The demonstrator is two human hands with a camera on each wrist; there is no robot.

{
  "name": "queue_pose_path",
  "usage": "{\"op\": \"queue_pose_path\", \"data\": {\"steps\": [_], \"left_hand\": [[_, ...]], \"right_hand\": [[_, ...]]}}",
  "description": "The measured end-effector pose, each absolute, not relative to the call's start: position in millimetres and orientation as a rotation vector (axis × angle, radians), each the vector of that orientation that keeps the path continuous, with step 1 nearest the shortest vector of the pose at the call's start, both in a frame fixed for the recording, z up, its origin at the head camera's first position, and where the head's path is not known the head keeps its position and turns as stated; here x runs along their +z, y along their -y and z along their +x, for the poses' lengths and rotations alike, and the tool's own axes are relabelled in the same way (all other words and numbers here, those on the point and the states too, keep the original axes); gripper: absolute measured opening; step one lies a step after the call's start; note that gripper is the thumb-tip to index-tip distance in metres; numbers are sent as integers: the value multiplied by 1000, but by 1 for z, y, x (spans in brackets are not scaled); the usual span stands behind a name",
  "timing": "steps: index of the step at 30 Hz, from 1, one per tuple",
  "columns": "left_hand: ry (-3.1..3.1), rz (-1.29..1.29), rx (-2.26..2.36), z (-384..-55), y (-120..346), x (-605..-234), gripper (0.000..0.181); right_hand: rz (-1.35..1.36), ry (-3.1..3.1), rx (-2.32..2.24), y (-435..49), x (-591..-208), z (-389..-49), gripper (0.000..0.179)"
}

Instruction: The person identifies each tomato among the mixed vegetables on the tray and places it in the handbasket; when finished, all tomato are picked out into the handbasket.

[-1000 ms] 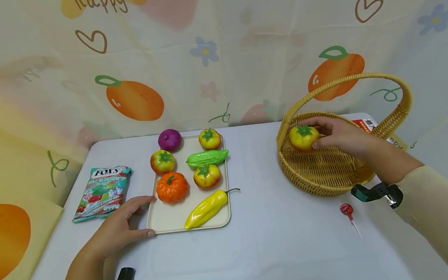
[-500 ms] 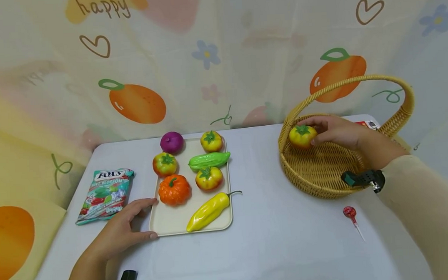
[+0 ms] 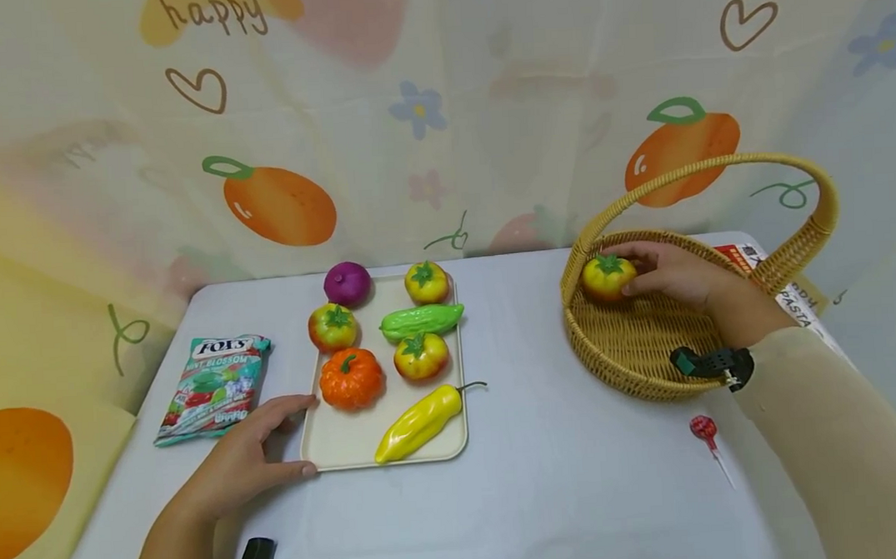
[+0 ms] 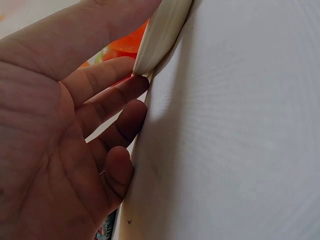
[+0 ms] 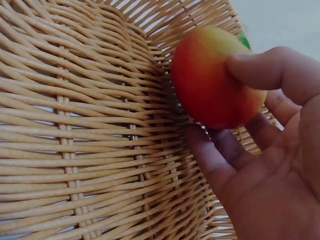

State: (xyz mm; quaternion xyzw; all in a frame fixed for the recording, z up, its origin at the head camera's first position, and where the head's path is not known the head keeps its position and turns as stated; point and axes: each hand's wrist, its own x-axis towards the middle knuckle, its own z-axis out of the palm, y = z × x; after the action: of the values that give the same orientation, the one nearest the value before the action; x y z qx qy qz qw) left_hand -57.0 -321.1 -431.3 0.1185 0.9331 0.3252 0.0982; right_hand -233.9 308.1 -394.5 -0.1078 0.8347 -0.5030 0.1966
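In the head view my right hand (image 3: pixel 669 274) holds a yellow-red tomato (image 3: pixel 608 279) with a green leafy top, inside the wicker basket (image 3: pixel 625 372) near its left wall. The right wrist view shows the thumb on the tomato's (image 5: pixel 210 80) side and the fingers curled behind and below it, close to the woven wall. My left hand (image 3: pixel 241 459) lies at the left side of the cream tray (image 3: pixel 342 442), thumb at its near corner and index fingertip at its left rim. In the left wrist view its loosely bent fingers touch the tray's edge (image 4: pixel 160 37).
On the tray lie an orange pumpkin (image 3: pixel 351 380), a yellow pepper (image 3: pixel 420 424), a green bitter melon (image 3: pixel 422 321), a purple onion (image 3: pixel 347 284) and several tomatoes. A candy bag (image 3: pixel 212 390) lies left, a lollipop (image 3: pixel 704 428) before the basket. The basket's handle (image 3: pixel 713 165) arches overhead.
My right forearm has swung left and further over the basket, while the tomato has shifted slightly toward the basket's left wall. The left hand stays at the tray.
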Motion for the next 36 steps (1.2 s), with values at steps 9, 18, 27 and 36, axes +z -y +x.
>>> {"op": "queue_pose_path", "data": {"steps": [9,18,27,36], "left_hand": [[-2780,397,975,-56,321,-431,83],[-2780,391,964,-57,320,-429,84],[-2776,391,966,-57,320,-430,83],[-2777,389,960,-58,321,-430,83]], "right_hand": [[-288,-2358,-1372,-305,-397,-232,66],[-318,-2347,-1340,-304,-396,-233,74],[-349,-2374,-1288,-306,-398,-235,79],[-367,-2429,-1243,-306,-394,-233,77]]}}
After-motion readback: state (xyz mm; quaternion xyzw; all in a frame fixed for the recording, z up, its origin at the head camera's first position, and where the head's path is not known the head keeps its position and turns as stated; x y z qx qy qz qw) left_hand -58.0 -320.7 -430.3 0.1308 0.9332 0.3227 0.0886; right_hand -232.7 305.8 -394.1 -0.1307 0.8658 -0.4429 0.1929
